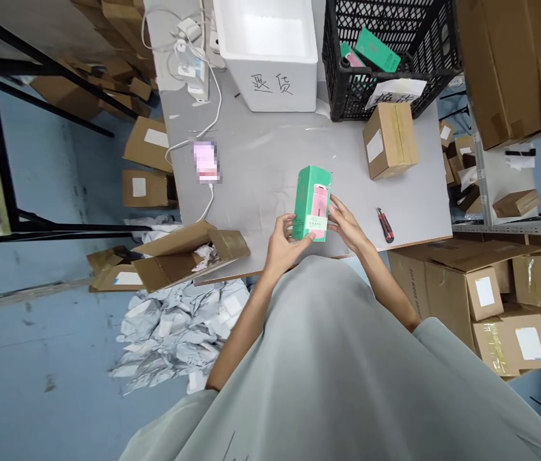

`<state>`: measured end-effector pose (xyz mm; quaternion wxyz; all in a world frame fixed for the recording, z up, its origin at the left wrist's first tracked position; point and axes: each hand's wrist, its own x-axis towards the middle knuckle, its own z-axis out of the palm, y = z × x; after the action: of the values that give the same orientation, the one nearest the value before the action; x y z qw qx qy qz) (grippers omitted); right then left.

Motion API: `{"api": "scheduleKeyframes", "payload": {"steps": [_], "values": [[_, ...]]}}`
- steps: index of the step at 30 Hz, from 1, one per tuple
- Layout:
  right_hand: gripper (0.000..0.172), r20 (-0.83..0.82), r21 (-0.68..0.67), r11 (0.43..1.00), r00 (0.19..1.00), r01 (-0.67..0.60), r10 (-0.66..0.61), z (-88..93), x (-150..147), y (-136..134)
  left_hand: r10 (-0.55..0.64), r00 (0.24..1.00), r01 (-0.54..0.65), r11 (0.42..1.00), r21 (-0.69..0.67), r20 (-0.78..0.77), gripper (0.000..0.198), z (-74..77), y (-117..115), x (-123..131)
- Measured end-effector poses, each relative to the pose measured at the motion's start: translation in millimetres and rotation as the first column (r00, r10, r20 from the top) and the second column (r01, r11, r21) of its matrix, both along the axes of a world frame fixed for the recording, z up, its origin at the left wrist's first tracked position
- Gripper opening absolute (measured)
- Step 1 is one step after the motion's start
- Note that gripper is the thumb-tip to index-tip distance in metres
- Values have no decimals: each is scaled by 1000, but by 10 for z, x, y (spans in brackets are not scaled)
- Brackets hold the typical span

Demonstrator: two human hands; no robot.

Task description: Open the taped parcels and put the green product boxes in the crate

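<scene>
A green product box (305, 198) with a pink device printed on its front is held between both hands over the near part of the table (260, 160). My left hand (283, 243) grips its lower left side, the thumb lying across the bottom edge. My right hand (347, 224) closes on its right side, with the fingertips partly hidden behind the box. To the right lies a red and black utility knife (385, 225). A taped brown carton (391, 141) sits farther back on the right.
At the back stand a white bin (270, 80) and a black plastic crate (347, 83) holding green boxes. A power strip (193, 70) and cables lie left. An open carton (174, 262) touches the table's left front edge, above grey mailing bags (178, 326). Cartons (443, 282) crowd the right.
</scene>
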<state>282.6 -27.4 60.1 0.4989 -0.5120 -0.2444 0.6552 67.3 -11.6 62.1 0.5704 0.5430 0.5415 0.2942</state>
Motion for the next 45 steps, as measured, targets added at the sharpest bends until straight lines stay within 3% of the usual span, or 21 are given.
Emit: {"api": "scheduleKeyframes", "payload": {"steps": [3,6,10,14,20,22,25,30,39,45], "values": [[95,67,-14,1000,998,18,-17,-38,-30,8,6,972,57,963,262,-234,69,99,-65,113],[88,75,-11,999,997,34,-33,-62,-12,12,-88,984,134,942,308,-158,74,120,-90,151],[82,33,-20,1000,999,23,-22,-50,109,0,-99,992,97,995,31,78,77,-52,27,133],[84,-8,-30,999,999,42,-42,-67,225,-7,-78,984,113,968,-225,158,86,-200,258,131],[80,-29,-28,989,989,142,-143,-36,378,62,-234,938,318,875,-365,257,95,-73,619,323],[74,-55,1,989,988,145,-144,-15,486,120,-257,934,338,862,-378,249,96,-30,747,454],[68,-10,13,995,995,100,-100,11,727,224,-249,941,314,893,-323,228,94,-3,958,703],[75,129,-24,1000,992,-17,20,37,1208,423,-226,960,262,934,-242,166,95,33,1332,1203],[88,127,133,972,969,194,-211,61,1982,1222,-143,959,180,974,-136,246,90,165,2057,2215],[83,149,157,957,952,244,-267,150,2292,1650,-157,947,188,978,-87,281,81,255,2446,2595]]}}
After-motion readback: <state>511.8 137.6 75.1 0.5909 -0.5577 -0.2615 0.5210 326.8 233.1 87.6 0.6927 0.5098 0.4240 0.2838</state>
